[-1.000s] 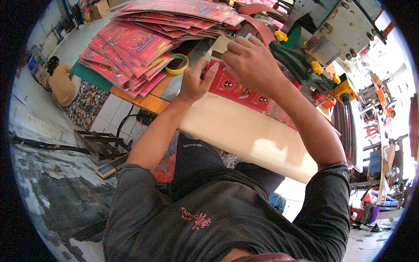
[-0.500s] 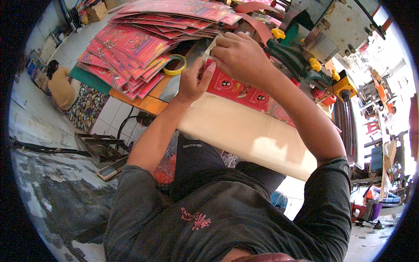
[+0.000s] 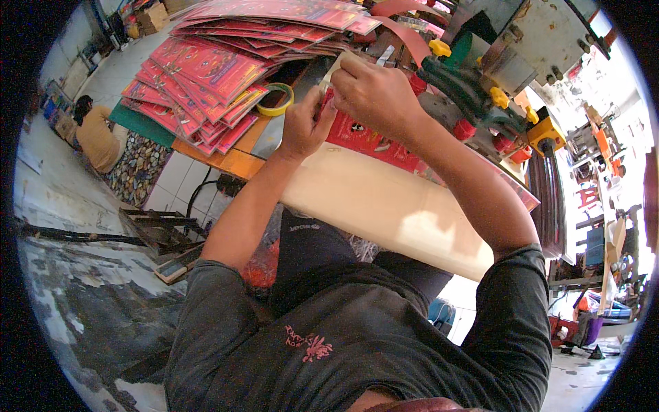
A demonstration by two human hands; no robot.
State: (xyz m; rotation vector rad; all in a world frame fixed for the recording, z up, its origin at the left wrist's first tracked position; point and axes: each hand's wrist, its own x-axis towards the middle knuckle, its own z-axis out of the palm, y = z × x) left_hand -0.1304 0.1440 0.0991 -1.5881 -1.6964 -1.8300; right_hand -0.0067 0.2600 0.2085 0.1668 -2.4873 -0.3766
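Note:
My right hand (image 3: pixel 376 95) is raised over the workbench and pinches a narrow pale strip (image 3: pixel 334 69), probably tape, at its upper end. My left hand (image 3: pixel 304 128) meets it from below, with fingertips closed on the strip's lower end. Both hands hover over a red printed sheet (image 3: pixel 374 145) lying on the bench. A yellow-green tape roll (image 3: pixel 275 100) lies just left of my left hand. Fanned piles of red printed sheets (image 3: pixel 213 65) spread out to the left and behind.
A pale cream board (image 3: pixel 384 206) forms the bench's near edge above my lap. A machine (image 3: pixel 522 48) with green, yellow and red knobs stands at the right. A person in a tan top (image 3: pixel 96 137) sits on the floor far left, beside a patterned mat.
My right hand has lifted off the red sheet and moved left, and both hands have come together, pinching the pale strip between them.

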